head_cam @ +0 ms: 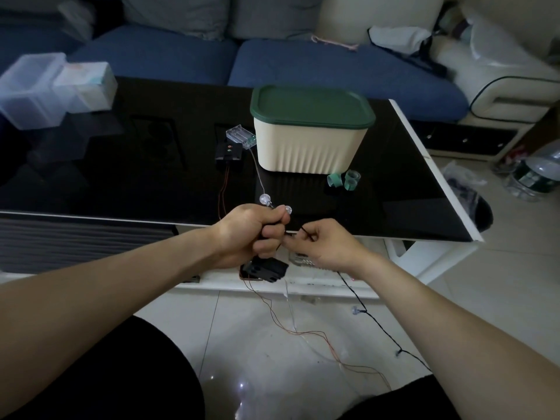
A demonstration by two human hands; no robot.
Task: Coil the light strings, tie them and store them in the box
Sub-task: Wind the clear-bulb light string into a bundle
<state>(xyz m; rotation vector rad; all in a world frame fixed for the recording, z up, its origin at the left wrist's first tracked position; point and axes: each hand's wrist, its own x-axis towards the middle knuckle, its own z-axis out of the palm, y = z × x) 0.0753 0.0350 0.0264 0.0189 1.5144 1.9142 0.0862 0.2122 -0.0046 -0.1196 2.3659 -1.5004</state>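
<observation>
My left hand [251, 234] grips a bundle of black light string at the table's front edge, with a black battery pack [266, 269] hanging just under it. My right hand [321, 244] pinches the black wire [378, 324] beside it; that wire trails down to the floor with small bulbs on it. A cream box with a green lid [309, 128] stands shut on the black table [121, 177]. To the box's left lie a clear battery case [241, 135] and a black one [229, 153], their wires running toward me. Two clear bulbs [265, 200] show above my left hand.
Green ties [344, 179] lie in front of the box. Clear plastic containers [45, 89] sit at the table's far left. A thin copper wire [306, 333] loops over the tiled floor. A blue sofa [272, 62] is behind the table, and water bottles [533, 177] stand on the floor at right.
</observation>
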